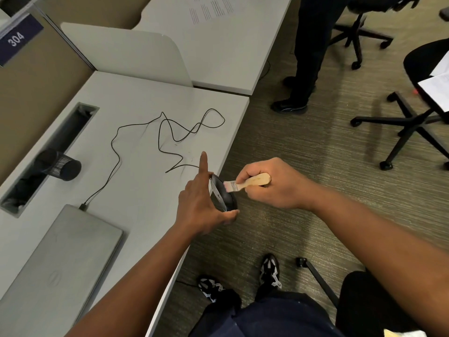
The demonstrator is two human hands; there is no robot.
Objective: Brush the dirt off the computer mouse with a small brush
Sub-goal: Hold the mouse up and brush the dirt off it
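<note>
My left hand (201, 203) holds the black computer mouse (224, 195) on its side, just past the desk's right edge, index finger pointing up and thumb under the mouse. My right hand (272, 184) grips the wooden handle of a small brush (250, 182). Its pale bristles touch the mouse's upper surface. The mouse's black cable (170, 132) loops across the desk and runs to the closed laptop.
A closed grey laptop (65, 259) lies at the desk's near left. A black mesh cup (59, 165) lies beside a cable slot (48, 154). A white divider (126, 52) stands behind. A standing person's legs (306, 57) and office chairs (418, 113) occupy the carpet on the right.
</note>
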